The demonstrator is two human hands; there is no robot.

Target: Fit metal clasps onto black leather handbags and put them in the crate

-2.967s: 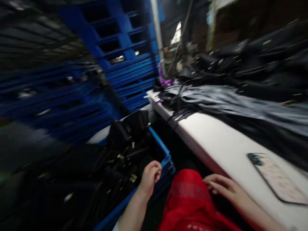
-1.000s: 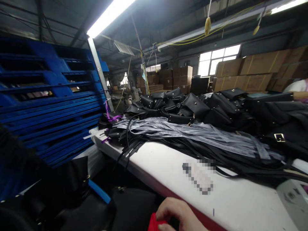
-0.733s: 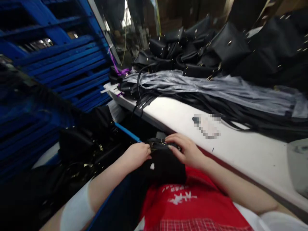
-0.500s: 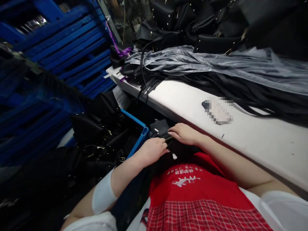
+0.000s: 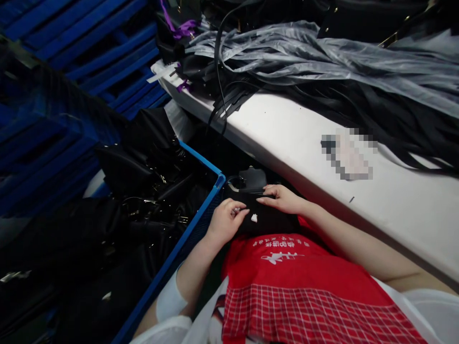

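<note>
A small black bag (image 5: 267,220) lies on my lap, on a red apron (image 5: 287,282). My left hand (image 5: 226,221) grips its left side with curled fingers, close to a small white tag (image 5: 254,218). My right hand (image 5: 284,198) rests on the bag's upper edge, fingers bent over it. The bag's flap (image 5: 251,178) sticks up just beyond my hands, below the edge of the white table (image 5: 287,134).
A blue crate (image 5: 201,217) full of black bags stands at my left. Blue pallets (image 5: 71,57) are stacked behind it. Black and grey straps (image 5: 322,62) cover the table's far side. A phone (image 5: 349,153) lies on the table.
The view has tilted further down. The bag has settled flatter on my lap, and both hands have shifted slightly along it; my left hand now sits beside the white tag.
</note>
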